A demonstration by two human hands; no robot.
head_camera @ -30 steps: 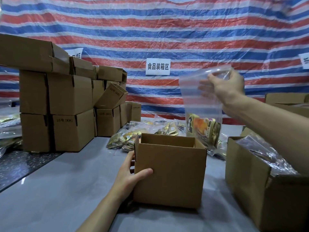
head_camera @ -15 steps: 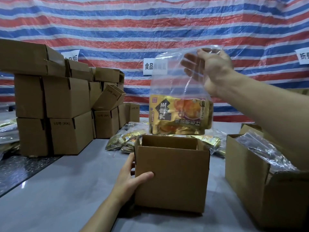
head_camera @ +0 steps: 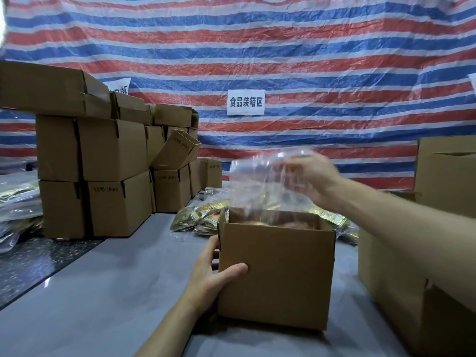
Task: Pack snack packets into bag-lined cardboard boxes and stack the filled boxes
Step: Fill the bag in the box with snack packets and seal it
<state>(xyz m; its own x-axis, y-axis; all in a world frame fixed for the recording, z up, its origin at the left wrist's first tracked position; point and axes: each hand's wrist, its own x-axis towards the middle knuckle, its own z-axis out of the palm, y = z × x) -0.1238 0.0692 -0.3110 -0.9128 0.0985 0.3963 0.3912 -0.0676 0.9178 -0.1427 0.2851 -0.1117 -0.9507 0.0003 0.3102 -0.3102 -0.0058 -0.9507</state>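
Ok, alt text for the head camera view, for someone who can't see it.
A right hand holds a clear plastic bag dipping into an open cardboard box, which the left hand grips at its corner. Stacked boxes stand at left, a striped tarp behind.

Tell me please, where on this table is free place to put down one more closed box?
The widest bare patch is the grey table left of the open box, between the stacked boxes and the left hand. Behind the open box it is crowded with snack packets, and the large box on the right leaves only a narrow gap.
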